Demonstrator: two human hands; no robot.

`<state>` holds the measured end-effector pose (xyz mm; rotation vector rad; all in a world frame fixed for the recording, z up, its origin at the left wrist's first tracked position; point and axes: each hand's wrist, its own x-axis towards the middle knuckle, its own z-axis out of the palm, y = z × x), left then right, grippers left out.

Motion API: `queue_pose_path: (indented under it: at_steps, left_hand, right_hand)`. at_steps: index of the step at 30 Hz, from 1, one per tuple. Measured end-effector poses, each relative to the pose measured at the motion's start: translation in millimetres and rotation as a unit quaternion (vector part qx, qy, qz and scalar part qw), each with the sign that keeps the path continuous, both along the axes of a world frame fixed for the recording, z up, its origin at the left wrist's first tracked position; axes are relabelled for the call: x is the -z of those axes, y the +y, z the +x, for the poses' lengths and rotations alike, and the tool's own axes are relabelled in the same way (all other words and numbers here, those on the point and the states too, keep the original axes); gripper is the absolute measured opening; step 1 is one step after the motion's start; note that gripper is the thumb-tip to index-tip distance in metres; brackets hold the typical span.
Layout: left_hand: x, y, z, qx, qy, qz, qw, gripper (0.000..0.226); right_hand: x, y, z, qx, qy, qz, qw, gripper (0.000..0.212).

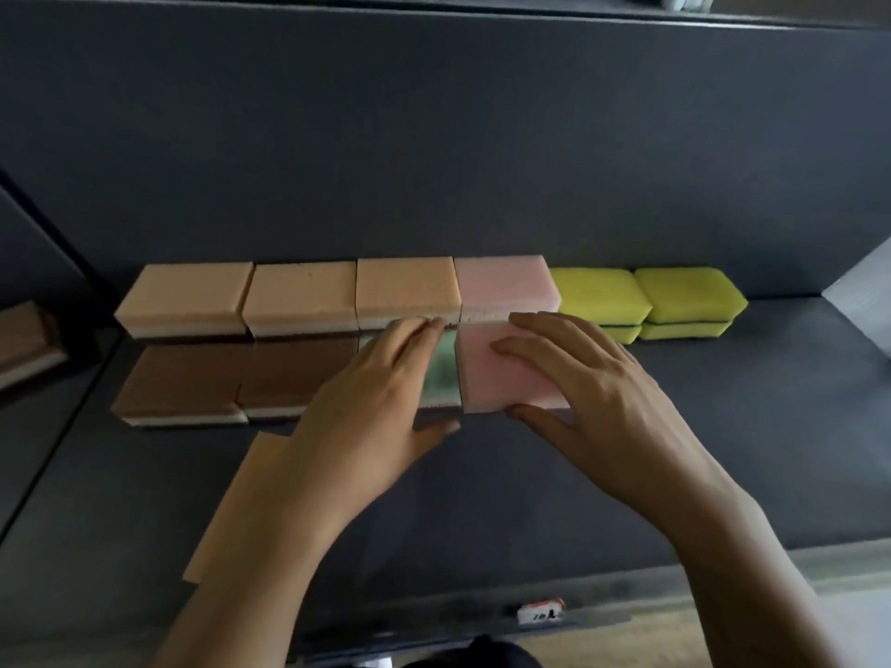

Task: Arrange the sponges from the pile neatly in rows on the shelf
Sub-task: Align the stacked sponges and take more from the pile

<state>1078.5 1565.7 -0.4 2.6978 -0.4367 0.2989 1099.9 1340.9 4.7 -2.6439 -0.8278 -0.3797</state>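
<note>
Dark matte shelf (723, 426). Far left: two brown-topped foam blocks (183, 378) in front, three peach blocks (299, 291) behind. Left hand (366, 402) lies flat on green sponge (446, 373), fingers spread, thumb at front edge. Right hand (593, 392) pinches porous pink sponge (487, 378), touching green. Right: rounded yellow-green pads (646, 296), stacked.

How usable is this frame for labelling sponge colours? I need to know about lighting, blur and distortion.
Head view: dim, soft light, no glare; colours muted but distinct on the back-row pink sponge and yellow-green sponges. Mild softness throughout; the left hand hides most of the green sponge. Wide-angle bending curves the shelf edges.
</note>
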Motion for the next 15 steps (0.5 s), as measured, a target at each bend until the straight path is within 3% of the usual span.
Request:
queue_pose_path:
  at_steps: [6, 15]
  left_hand:
    - [0, -1, 14, -0.008, -0.023, 0.017, 1.000, 0.064]
    - [1, -2, 31, -0.005, 0.001, 0.045, 0.999, 0.061]
  right_hand:
    - [3, -3, 11, 0.004, 0.003, 0.008, 1.000, 0.056]
    - [7, -4, 25, 0.017, 0.012, 0.002, 1.000, 0.056]
